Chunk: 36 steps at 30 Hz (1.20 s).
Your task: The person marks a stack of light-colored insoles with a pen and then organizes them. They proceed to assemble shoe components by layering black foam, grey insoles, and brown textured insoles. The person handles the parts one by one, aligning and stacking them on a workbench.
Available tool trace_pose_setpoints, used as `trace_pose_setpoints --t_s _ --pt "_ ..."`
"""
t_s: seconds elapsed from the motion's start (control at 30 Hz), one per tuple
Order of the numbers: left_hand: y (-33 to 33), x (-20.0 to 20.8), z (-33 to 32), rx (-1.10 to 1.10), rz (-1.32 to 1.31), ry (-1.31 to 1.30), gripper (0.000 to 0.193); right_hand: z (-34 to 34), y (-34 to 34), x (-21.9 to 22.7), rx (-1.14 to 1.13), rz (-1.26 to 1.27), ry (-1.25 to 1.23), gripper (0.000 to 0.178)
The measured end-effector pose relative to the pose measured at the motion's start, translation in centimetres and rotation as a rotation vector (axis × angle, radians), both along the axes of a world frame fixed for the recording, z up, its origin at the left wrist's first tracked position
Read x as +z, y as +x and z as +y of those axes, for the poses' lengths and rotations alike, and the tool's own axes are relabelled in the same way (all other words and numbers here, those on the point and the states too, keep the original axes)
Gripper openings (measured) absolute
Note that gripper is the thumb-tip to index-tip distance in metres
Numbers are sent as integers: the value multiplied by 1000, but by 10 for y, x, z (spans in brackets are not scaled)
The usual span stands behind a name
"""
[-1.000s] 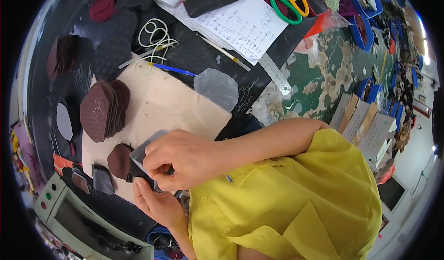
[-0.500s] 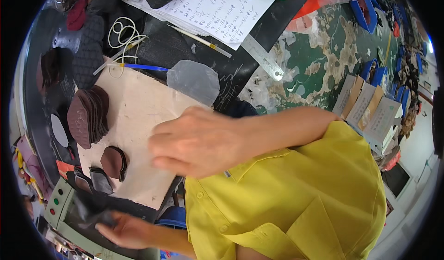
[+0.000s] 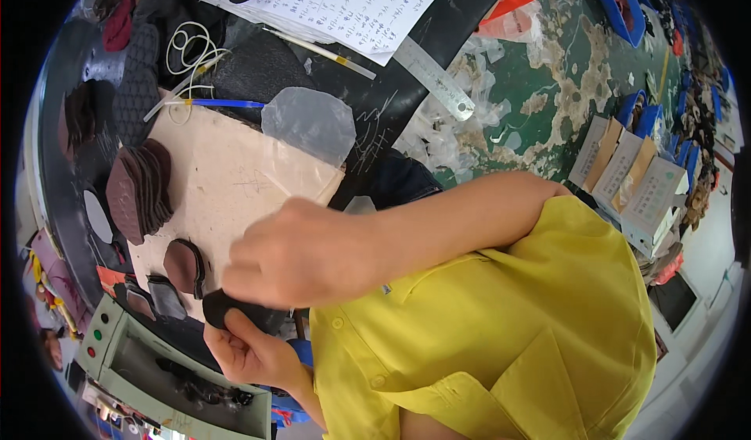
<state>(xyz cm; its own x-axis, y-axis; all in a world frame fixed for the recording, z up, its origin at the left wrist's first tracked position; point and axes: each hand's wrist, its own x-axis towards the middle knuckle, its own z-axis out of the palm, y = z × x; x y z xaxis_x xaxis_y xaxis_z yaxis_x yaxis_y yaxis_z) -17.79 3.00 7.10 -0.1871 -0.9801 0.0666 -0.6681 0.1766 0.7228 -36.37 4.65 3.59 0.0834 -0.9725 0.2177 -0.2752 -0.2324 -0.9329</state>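
Observation:
My left hand (image 3: pixel 254 352) pinches a small dark rounded piece (image 3: pixel 216 308) of cloth or leather between thumb and fingers, beside the near edge of a pale board (image 3: pixel 227 166). Right above it is my right hand (image 3: pixel 285 254), curled and slightly blurred, its fingertips at the upper edge of that piece. Whatever the right fingers hold is hidden. On the board lie a small stack of brown rounded pieces (image 3: pixel 184 266) and a taller stack of brown pieces (image 3: pixel 139 191). Small grey-edged pieces (image 3: pixel 166 297) rest at the board's lower left corner.
A pale green machine (image 3: pixel 117 338) with buttons and a dark tray-like opening stands at lower left. Across the black table lie a translucent sheet (image 3: pixel 309 123), a blue pen (image 3: pixel 227 104), white cord (image 3: pixel 188 49), written papers (image 3: pixel 336 10) and a metal ruler (image 3: pixel 438 80). Boxes (image 3: pixel 626 182) stand on the right.
My left hand has come up and right from over the machine's opening with the dark piece. My right hand has shifted down and left to meet it. The view has moved slightly.

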Motion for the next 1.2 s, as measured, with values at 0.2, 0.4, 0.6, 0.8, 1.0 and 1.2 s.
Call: trace_pose_setpoints --t_s 0.2,0.4,0.6,0.8,1.0,1.2 --pt "50 -43 -6 103 183 207 25 -8 0 -27 -183 142 -377 15" --pt "83 -62 -11 217 -157 -204 29 -1 -30 -55 -156 538 -327 24" --pt "76 -59 -64 394 -209 -143 45 9 -36 -60 -115 496 -332 23" --pt "81 -59 -94 397 -36 228 66 34 -43 -55 -62 385 -320 28" --pt "108 -66 -102 253 128 251 49 41 -40 -50 -145 417 -352 26" --pt "109 -64 -94 263 423 132 25 -8 -27 -19 -187 388 -300 25"
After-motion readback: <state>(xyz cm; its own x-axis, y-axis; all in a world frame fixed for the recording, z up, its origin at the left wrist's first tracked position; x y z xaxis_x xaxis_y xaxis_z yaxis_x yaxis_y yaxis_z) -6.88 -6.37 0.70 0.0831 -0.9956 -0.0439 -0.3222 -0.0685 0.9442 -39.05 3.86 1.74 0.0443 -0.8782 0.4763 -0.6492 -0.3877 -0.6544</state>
